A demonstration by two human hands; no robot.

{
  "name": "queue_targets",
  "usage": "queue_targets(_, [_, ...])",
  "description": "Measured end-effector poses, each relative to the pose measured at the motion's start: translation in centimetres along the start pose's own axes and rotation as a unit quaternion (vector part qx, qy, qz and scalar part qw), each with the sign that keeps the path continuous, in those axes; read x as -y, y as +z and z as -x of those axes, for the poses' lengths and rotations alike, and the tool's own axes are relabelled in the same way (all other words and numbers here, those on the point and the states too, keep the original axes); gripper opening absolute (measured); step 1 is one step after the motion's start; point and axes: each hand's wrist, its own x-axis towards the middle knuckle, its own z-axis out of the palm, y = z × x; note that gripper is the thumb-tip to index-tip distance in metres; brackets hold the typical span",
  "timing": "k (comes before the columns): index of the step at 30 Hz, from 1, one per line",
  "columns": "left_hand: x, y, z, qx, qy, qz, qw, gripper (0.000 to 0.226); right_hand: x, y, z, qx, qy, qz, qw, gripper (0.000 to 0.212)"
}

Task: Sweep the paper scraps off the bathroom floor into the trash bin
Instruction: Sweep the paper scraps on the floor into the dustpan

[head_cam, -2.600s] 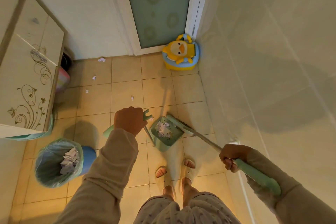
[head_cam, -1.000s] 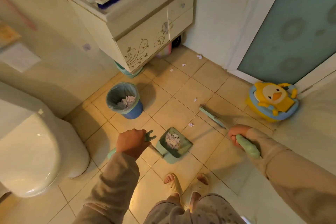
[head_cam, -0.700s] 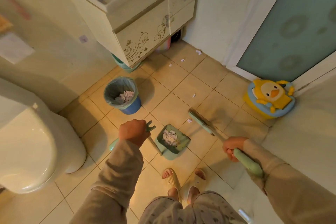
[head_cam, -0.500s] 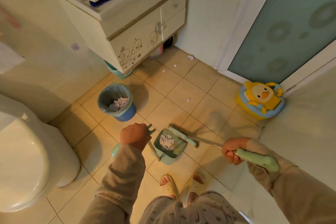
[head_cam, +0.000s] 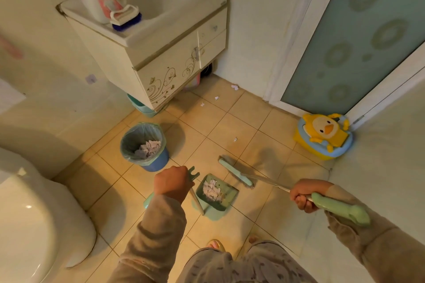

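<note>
Two hands work apart: the left hand (head_cam: 171,182) is closed around the dustpan (head_cam: 216,193) handle, the right hand (head_cam: 304,195) gripping the broom (head_cam: 235,172) handle. Between the hands, the dustpan holds a heap of scraps and the broom head rests on the floor (head_cam: 230,122) just beside it. Four loose scraps (head_cam: 235,139) lie well beyond both hands; the bin (head_cam: 145,145), beyond the left hand, holds paper.
</note>
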Motion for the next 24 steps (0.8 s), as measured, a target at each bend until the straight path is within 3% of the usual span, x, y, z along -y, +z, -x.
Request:
queue_targets(7, [-0.3, -1.7, -2.2, -0.013, 0.004, 0.016, 1.000, 0.038, 2.0, -1.4, 0.0, -0.011, -0.006, -0.041, 0.999, 0.061])
queue_targets(11, [-1.3, -2.9, -4.3, -0.015, 0.008, 0.014, 1.000, 0.039, 3.7, -3.0, -0.4, -0.062, -0.035, -0.036, 0.997, 0.043])
queue_targets(17, [-4.6, -4.0, -9.0, -0.003, -0.011, 0.023, 1.000, 0.038, 7.7, -8.2, -0.8, -0.097, -0.069, -0.024, 0.993, 0.039])
queue_targets(24, [-8.8, -5.8, -14.2, 0.010, -0.063, 0.029, 0.998, 0.036, 14.8, -15.5, 0.1, -0.119, -0.089, 0.068, 0.987, 0.030])
